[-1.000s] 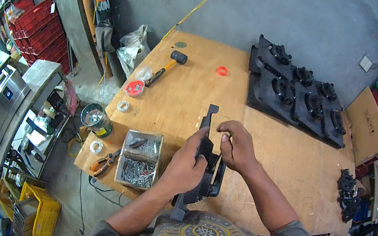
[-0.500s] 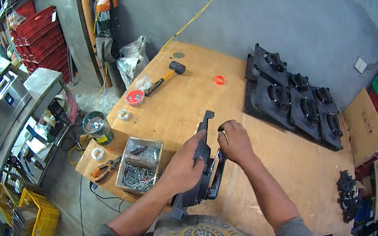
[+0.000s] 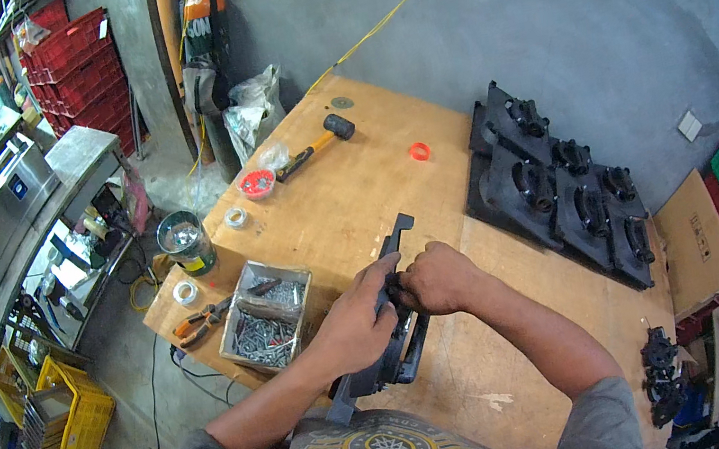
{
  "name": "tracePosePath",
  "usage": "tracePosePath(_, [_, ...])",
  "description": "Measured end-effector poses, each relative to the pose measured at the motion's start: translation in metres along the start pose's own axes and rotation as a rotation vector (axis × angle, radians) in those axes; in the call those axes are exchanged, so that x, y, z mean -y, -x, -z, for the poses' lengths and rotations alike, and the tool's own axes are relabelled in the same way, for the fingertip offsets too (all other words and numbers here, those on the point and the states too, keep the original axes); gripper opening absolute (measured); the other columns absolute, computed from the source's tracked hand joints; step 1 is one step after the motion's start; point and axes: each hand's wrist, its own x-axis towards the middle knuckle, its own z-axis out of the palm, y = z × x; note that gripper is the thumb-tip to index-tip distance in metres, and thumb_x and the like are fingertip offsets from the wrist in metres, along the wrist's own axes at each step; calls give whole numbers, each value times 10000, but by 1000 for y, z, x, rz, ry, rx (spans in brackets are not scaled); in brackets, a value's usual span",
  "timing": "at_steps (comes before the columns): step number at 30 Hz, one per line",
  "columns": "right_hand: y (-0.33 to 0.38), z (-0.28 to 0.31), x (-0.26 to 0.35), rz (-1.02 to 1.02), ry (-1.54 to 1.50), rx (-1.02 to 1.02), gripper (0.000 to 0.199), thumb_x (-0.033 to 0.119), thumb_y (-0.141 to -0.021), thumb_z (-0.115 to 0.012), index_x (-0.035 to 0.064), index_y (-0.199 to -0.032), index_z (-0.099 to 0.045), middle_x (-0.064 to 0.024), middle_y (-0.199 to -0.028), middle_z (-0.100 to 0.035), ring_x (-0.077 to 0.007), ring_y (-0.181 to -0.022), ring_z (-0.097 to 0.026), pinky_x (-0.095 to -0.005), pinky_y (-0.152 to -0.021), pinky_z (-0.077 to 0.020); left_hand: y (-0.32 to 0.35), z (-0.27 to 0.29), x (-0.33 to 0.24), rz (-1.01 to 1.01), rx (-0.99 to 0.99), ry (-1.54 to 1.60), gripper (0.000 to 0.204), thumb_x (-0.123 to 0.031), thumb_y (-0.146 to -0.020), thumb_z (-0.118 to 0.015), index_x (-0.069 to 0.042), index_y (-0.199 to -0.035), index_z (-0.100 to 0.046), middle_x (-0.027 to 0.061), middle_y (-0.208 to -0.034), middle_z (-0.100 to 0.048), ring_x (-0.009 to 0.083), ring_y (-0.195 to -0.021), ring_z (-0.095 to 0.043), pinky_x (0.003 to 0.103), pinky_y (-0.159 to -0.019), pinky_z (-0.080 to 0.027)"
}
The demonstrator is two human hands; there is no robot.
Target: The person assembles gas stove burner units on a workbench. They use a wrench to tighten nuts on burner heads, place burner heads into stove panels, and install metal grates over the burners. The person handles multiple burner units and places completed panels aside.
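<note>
long black plastic bracket [image 3: 394, 324] lay on plywood workbench [image 3: 548, 364], near front edge, gripped by both hands. risk, as judged: part overhung edge toward person, could twist or slide off if grip loosened; fingers could get pinched at centre. left hand [image 3: 353, 326] wrapped around bracket's side. right hand [image 3: 432, 279] fisted tight over its middle, forearm angled in from right. clear tray of screws [image 3: 265, 313] sat just left.

A workshop: wooden workbench [image 3: 518, 360], mallet [image 3: 316, 143], screw tray [image 3: 265, 313] (red crates [image 3: 77, 67] behind).
</note>
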Motion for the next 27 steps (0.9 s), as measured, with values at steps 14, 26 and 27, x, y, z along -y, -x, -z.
tracePosePath(14, [-7, -8, -9, -126, -215, -41, 294, 357, -865, -581, 99, -767, -680, -139, -695, -682, -349, -679, -682, -475, -649, -517, 0, 0, 1, -13, -4, 2, 599, -37, -872, -533, -9, -1442, -352, 268, -1393, -440, 440, -1282, -465, 455, -1076, -393])
tracePosePath(26, [-3, -16, -7, -139, -268, -166, 291, 343, -827, -608, 69, -755, -678, -160, -694, -677, -356, -703, -686, -485, -661, -532, -3, -2, -1, 18, 13, 24, 606, -27, -873, -537, -17, -1454, -367, 261, -1413, -431, 417, -1328, -439, 437, -1124, -342])
tracePosePath(27, [-3, -19, -8, -139, -283, -175, 293, 340, -824, -605, 65, -766, -687, -162, -709, -681, -361, -716, -687, -485, -670, -538, -3, -3, -1, 9, 12, 8, 600, -33, -873, -535, -28, -1450, -372, 261, -1411, -429, 426, -1304, -453, 442, -1103, -363])
